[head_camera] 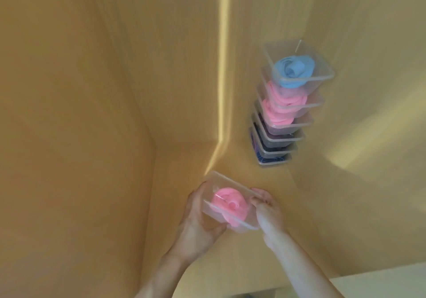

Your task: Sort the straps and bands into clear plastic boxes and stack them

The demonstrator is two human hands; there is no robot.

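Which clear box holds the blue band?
The top box of the stack; its blue band shows, while boxes below hold pink or dark contents and the held box holds pink.

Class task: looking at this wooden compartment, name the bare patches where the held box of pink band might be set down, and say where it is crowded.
Bare floor lies between the held box and the stack of boxes. The right rear corner, where the stack stands, is crowded.

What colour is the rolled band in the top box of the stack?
Light blue. The rolled band sits in the top box, seen in the head view.
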